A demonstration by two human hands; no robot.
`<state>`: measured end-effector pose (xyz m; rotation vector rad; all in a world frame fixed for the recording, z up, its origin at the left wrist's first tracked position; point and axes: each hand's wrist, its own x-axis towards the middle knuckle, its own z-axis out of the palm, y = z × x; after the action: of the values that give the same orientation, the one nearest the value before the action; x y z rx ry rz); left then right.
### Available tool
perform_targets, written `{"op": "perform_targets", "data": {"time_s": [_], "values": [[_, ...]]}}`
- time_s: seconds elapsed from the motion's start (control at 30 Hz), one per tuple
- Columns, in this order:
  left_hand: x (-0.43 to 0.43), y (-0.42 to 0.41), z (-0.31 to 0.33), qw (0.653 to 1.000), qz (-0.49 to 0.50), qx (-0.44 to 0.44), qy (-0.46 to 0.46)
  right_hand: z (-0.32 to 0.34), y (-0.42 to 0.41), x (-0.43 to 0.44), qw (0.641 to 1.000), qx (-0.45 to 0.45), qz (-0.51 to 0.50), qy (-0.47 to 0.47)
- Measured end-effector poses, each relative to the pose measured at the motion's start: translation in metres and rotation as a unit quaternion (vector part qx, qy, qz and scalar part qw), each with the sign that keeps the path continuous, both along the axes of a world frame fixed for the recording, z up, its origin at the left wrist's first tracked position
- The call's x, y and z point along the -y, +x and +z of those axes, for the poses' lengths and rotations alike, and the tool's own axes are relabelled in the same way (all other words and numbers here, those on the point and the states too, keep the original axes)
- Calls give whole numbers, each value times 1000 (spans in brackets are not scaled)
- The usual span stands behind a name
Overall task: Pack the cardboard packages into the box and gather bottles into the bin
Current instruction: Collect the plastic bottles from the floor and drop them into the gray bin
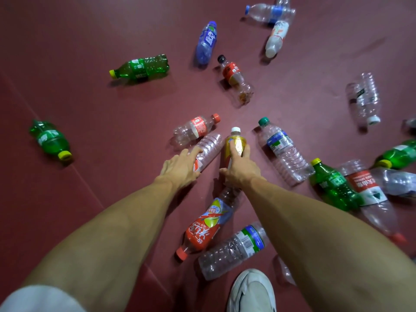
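Yellow plastic is being held by the right hand [239, 170], whose fingers are being curled round the middle of the yellow bottle [235, 144] on the dark red floor [90, 109]. The long axis of this bottle is being pointed away from the person, with the white cap [235, 129] at the far end. Whether it is lying flat or is lifted a little cannot be told.

The left hand [180, 168] is being laid, with fingers rather straight, on the clear ribbed bottle [209, 147] just beside it; nothing is being closed round it yet. That bottle is lying slanted, its red label [196, 164] under the hand and its far end pointing up and to the right.

Both bottles are judged to be empty or nearly so, therefore very light, with thin walls that are being dented easily and a smooth skin that may slip. A hold round the body near the middle, or at the stiffer neck, is being advised, without hard squeezing.

Many other bottles [139, 67] are lying scattered around. The bin and the box are not being shown
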<state>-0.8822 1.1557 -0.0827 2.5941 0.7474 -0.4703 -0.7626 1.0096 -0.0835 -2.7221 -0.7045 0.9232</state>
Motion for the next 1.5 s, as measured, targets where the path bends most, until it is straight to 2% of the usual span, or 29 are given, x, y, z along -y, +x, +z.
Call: {"op": "perform_targets", "data": {"time_s": [0.17,0.3,0.67,0.87,1.03,1.17,1.5], "values": [[2,5,19,999,-17,-15,24,13,-1,0,999,9,33,-24],[-2,17,94,1000,-14,11,8,90,6,1,998,24,53,-28],[10,42,451,997,-74,23,4,447,-3,27,999,37,-10,3],[46,31,621,987,-156,33,5,625,-42,80,995,37,-93,-3],[106,32,719,954,-290,79,3,722,-85,149,977,56,-205,-5],[177,35,769,916,-379,131,-4,779,-118,226,950,96,-298,-12],[422,-16,841,812,-563,151,-37,847,-240,443,873,147,-463,-48]]}}
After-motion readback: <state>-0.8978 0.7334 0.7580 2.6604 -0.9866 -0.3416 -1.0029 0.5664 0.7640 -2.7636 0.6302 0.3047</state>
